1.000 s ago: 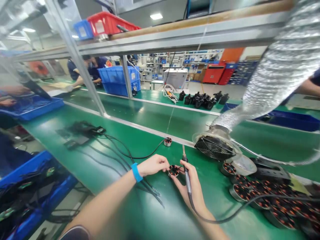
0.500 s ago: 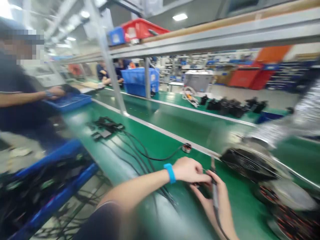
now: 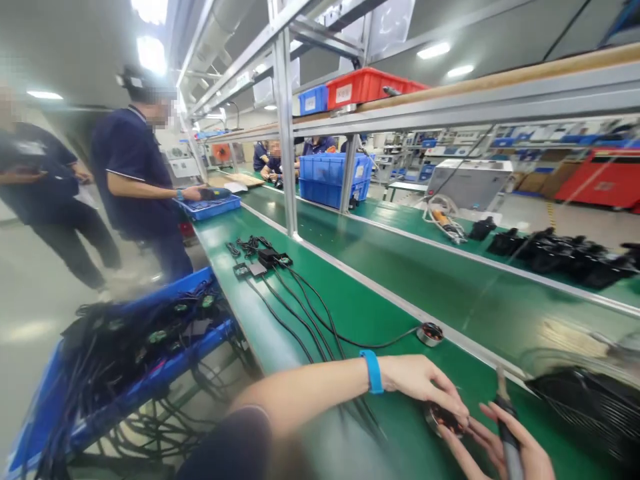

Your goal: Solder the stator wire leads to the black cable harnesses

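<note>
My left hand (image 3: 423,381), with a blue band at the wrist, pinches a small round copper-wound motor stator (image 3: 441,421) just above the green bench. My right hand (image 3: 533,453) has a soldering iron (image 3: 507,433) in its grip, the tip pointing up and away. Fingers of the right hand also reach to the stator from its right side. A second stator (image 3: 430,334) lies farther off on the bench, joined to a black cable (image 3: 385,345). Several cables run from a pile of black cords and small boxes (image 3: 269,257) and pass behind my left forearm.
A blue crate (image 3: 220,327) full of corded parts stands left of the bench. Two people stand on the left, one handling something over a blue tray (image 3: 215,208). A metal post (image 3: 287,133) and shelf rise beyond the bench. A black grille-like part (image 3: 590,407) lies right.
The view has swung left and sharpened, so my hands appear lower and farther right. My left hand now pinches the stator's rim, and the soldering iron's tip has moved away from my left fingers.
</note>
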`<state>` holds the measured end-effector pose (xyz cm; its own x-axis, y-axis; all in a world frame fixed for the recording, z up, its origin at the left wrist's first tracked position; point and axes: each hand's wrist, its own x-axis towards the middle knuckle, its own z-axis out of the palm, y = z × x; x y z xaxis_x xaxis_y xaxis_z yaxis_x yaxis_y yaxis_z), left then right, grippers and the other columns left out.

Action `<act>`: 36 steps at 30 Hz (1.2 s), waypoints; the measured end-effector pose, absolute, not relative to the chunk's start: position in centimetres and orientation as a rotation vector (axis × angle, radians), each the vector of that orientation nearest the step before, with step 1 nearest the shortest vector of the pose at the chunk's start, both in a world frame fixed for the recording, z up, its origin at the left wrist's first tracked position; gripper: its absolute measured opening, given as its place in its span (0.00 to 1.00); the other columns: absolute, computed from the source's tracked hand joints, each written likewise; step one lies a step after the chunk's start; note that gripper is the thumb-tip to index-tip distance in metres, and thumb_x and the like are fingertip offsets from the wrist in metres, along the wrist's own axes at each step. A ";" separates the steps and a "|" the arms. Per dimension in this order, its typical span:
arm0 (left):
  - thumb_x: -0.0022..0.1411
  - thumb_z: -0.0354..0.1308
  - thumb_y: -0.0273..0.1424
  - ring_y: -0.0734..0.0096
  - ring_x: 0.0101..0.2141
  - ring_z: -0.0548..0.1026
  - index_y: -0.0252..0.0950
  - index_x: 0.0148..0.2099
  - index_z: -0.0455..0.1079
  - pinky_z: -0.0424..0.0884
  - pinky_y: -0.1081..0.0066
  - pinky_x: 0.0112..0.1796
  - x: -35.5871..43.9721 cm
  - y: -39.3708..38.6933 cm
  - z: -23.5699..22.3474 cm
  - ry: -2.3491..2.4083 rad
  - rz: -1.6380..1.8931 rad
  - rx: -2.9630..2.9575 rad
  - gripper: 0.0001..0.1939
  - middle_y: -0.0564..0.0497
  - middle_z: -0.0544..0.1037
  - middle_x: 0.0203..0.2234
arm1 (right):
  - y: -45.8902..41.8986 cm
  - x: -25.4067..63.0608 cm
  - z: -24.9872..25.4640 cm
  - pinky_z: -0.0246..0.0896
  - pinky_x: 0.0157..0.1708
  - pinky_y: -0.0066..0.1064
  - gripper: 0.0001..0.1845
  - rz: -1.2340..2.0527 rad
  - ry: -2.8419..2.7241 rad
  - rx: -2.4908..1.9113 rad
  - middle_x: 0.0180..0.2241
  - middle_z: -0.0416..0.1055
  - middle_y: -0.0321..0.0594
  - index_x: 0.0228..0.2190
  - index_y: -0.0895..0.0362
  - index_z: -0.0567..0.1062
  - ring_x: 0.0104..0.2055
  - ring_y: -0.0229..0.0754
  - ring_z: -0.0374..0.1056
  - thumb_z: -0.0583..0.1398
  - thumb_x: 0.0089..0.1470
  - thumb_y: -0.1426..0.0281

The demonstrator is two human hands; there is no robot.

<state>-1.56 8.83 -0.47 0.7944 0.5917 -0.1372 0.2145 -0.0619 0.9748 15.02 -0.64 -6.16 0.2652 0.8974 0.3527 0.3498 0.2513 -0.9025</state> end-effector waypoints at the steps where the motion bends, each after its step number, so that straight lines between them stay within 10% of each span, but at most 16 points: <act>1: 0.57 0.65 0.36 0.74 0.34 0.74 0.33 0.32 0.77 0.68 0.76 0.41 -1.6 8.3 -0.5 0.673 0.360 1.665 0.10 0.54 0.78 0.27 | -1.2 14.6 -5.8 0.78 0.31 0.40 0.40 0.539 -1.300 -1.326 0.39 0.73 0.47 0.47 0.55 0.66 0.32 0.51 0.76 0.72 0.36 0.52; 7: 0.52 0.66 0.44 0.71 0.29 0.72 0.32 0.26 0.78 0.66 0.74 0.32 -1.5 5.7 0.6 0.778 0.523 1.864 0.18 0.52 0.74 0.22 | -3.3 13.2 -4.5 0.75 0.47 0.44 0.33 0.462 -1.378 -1.277 0.53 0.62 0.48 0.54 0.52 0.62 0.43 0.46 0.74 0.67 0.51 0.58; 29: 0.67 0.56 0.33 0.68 0.37 0.73 0.36 0.37 0.75 0.66 0.71 0.38 -11.1 1.6 2.3 0.711 0.008 2.641 0.08 0.49 0.74 0.37 | -3.7 14.1 -3.7 0.73 0.49 0.42 0.33 0.431 -1.419 -1.253 0.50 0.62 0.43 0.54 0.49 0.62 0.44 0.44 0.74 0.69 0.50 0.68; 36: 0.70 0.51 0.33 0.69 0.36 0.73 0.36 0.41 0.70 0.67 0.71 0.39 -7.4 3.1 2.9 0.806 0.534 2.395 0.09 0.50 0.77 0.35 | -3.3 13.4 -4.0 0.75 0.46 0.41 0.32 0.435 -1.406 -1.239 0.50 0.60 0.43 0.54 0.49 0.62 0.42 0.43 0.75 0.68 0.51 0.69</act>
<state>-7.42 3.12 2.92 0.7412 0.6441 0.1890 0.4248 -0.6681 0.6109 13.37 -3.26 -4.00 0.2122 0.8459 0.4893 0.4213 0.3726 -0.8268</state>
